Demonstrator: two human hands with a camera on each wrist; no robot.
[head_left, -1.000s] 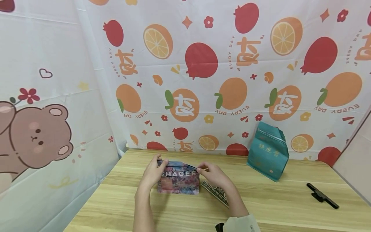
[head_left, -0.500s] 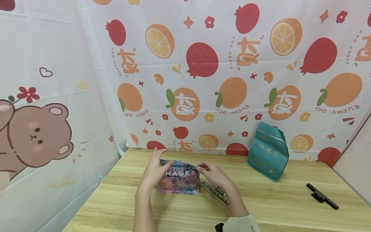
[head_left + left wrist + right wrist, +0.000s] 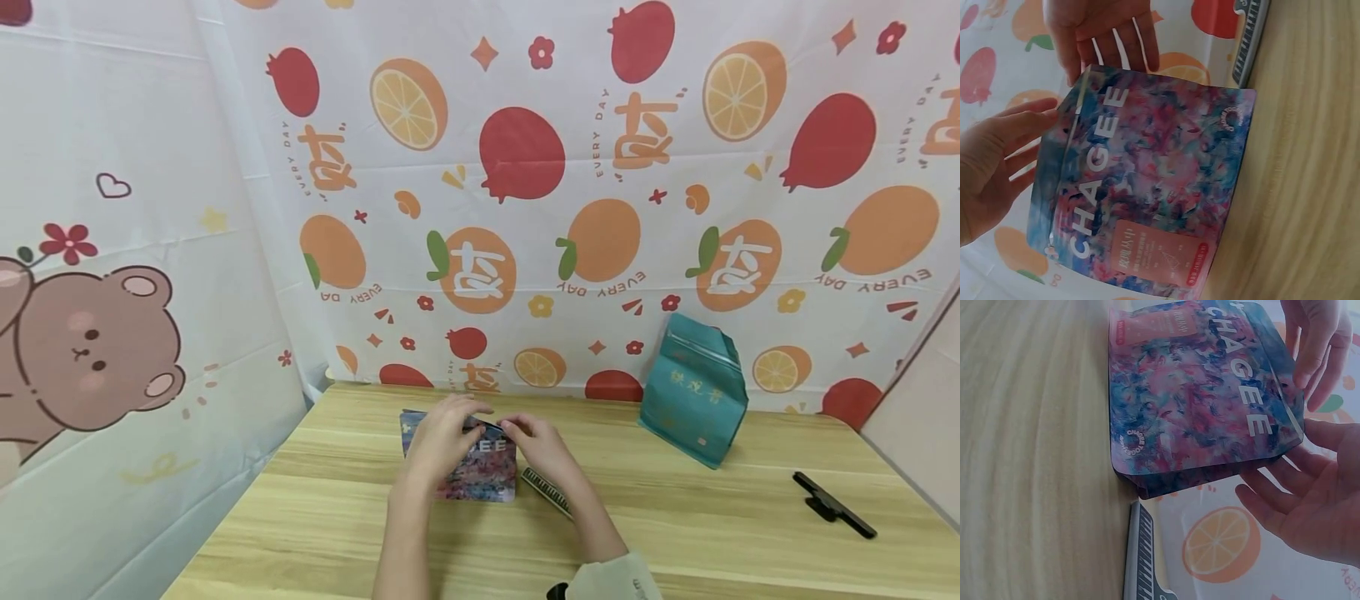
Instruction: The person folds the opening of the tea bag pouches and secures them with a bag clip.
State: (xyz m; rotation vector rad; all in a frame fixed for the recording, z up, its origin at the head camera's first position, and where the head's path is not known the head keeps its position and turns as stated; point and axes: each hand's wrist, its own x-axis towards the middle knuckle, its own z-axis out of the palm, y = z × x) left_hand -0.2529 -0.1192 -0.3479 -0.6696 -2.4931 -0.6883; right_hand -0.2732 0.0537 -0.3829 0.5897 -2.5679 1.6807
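A pink and blue CHAGEE pouch (image 3: 480, 475) stands upright on the wooden table. My left hand (image 3: 444, 442) reaches across its front and pinches the top edge right of the middle. At the upper right corner my right hand (image 3: 546, 450) holds the edge, thumb in front and fingers behind. In the left wrist view the pouch (image 3: 1154, 156) shows its full front, with the left hand (image 3: 997, 156) at its top edge and the right hand (image 3: 1104, 34) at the corner. The right wrist view shows the right hand (image 3: 1322, 500) behind that corner and the left hand (image 3: 1319, 347) close by.
A flat strip with ruler-like marks (image 3: 547, 492) lies right of the pouch, partly under my right forearm. Farther right stands a teal bag (image 3: 693, 396). A black bar with a small clip-like part (image 3: 834, 506) lies near the right side. A printed cloth (image 3: 525, 250) hangs behind the table.
My left hand has moved right along the pouch's top edge, from its left end to near the right hand. The right hand stays at the right corner.
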